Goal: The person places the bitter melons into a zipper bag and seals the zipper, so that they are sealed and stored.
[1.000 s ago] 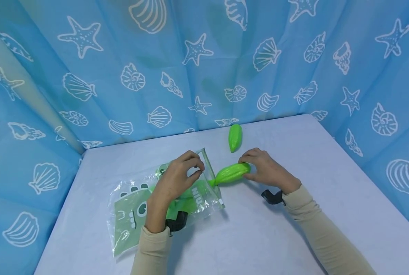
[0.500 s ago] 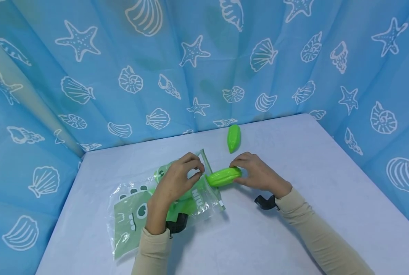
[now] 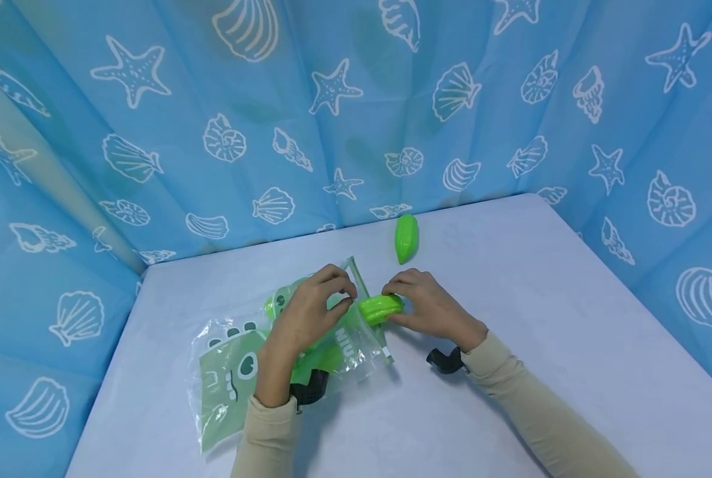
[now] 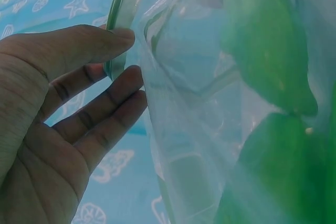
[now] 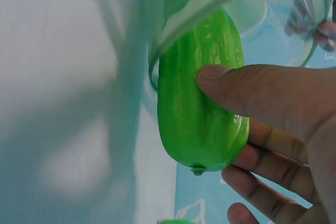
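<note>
A clear zip bag point(image 3: 227, 411) printed with green cartoon monsters lies on the white-covered table, its mouth facing right. My left hand point(image 3: 308, 312) pinches the upper edge of that mouth between thumb and forefinger, holding it apart from the lower edge. My right hand point(image 3: 434, 309) grips a ridged, glossy green toy vegetable point(image 5: 202, 119), long and rounded like a cucumber, by its blunt stem end. Its front part is inside the bag mouth, behind the green rim, in the right wrist view. Through the plastic, other green shapes point(image 4: 268, 40) show in the left wrist view.
Another green toy vegetable point(image 3: 406, 238), pointed at its near end, lies near the table's back edge, beyond the right hand. A blue curtain point(image 3: 332, 133) with white shells and starfish rises behind and beside the white tabletop point(image 3: 511, 265).
My right hand has moved left, pushing the green toy vegetable tip first through the bag's mouth, so less of it shows outside. The left hand keeps its hold on the edge.
</note>
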`<state>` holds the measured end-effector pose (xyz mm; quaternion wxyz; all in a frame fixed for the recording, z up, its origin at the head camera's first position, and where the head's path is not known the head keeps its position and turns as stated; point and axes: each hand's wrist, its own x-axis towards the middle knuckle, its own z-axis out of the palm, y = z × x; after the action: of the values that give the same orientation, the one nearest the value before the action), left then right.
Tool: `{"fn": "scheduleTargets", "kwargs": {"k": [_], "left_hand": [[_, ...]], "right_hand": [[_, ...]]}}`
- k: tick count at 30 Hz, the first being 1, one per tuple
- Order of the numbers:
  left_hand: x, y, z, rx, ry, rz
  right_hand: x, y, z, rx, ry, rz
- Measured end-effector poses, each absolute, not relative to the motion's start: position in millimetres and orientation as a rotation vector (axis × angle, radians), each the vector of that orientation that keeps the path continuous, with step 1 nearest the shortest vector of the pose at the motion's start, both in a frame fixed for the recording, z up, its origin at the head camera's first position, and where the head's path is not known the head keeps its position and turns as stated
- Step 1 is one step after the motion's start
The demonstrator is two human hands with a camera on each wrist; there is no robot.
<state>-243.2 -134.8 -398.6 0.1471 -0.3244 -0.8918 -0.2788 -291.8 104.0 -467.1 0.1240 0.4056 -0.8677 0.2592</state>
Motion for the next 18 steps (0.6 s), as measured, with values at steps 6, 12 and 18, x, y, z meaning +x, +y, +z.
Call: {"fn": "scheduleTargets", "kwargs": {"k": [6, 12, 18], "left_hand": [[-244.5, -132.3, -400.6, -0.941, -2.571, -0.796], [-243.6, -130.9, -402.2, -0.958, -2.577, -0.817], [-244.2, -129.5, -402.0, -0.961, -2.568, -0.809]], "right_hand": [[-286.3, 93.0, -470.6, 1.204, -2.556, 0.749], [-282.0, 86.1, -478.0, 1.228, -2.563, 0.773], [-282.1, 77.9, -481.0, 1.264, -2.522, 0.771]]}}
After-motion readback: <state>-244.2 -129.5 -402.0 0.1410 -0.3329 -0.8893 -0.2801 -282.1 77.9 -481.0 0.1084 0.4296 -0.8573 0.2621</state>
